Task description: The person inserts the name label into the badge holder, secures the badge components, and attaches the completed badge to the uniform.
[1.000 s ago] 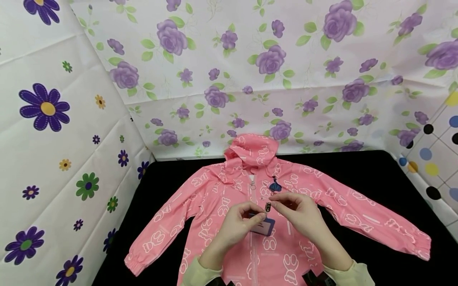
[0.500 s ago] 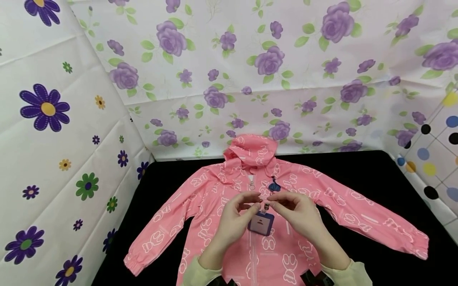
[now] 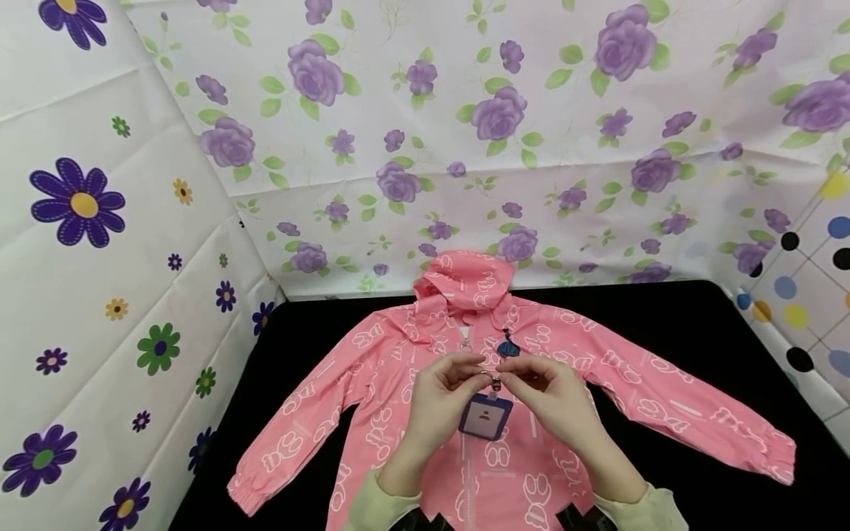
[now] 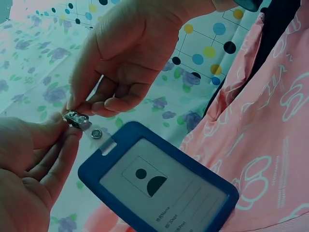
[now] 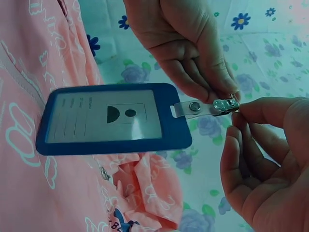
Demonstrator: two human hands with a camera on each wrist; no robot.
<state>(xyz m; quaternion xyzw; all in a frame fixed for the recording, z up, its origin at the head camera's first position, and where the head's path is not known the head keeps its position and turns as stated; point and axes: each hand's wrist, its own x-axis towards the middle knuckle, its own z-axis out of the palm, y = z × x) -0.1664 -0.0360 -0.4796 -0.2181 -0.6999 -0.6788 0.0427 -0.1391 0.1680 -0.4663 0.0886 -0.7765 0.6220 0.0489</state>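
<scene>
A blue-framed badge holder (image 3: 485, 417) hangs tilted above the pink jacket (image 3: 498, 487), its card with a person icon showing. A clear strap (image 5: 186, 109) with a snap joins it to a small metal clip (image 4: 76, 118). My left hand (image 3: 441, 398) pinches one side of the clip between thumb and fingers. From the other side my right hand (image 3: 554, 394) pinches the same clip with thumb and index finger. In the head view the fingertips partly cover the clip. The right hand's other fingers are loosely curled, as the right wrist view shows.
The jacket lies spread on a black table surface (image 3: 664, 310), hood toward the back and sleeves out sideways. A zipper pull (image 3: 466, 345) and a dark blue ornament (image 3: 508, 348) sit on its chest. Floral cloth (image 3: 398, 133) hangs behind; patterned sheets stand at both sides.
My left hand has moved up from beside the badge holder to the clip. The badge holder has swung to face the head camera more fully. The right hand has stayed nearly in place.
</scene>
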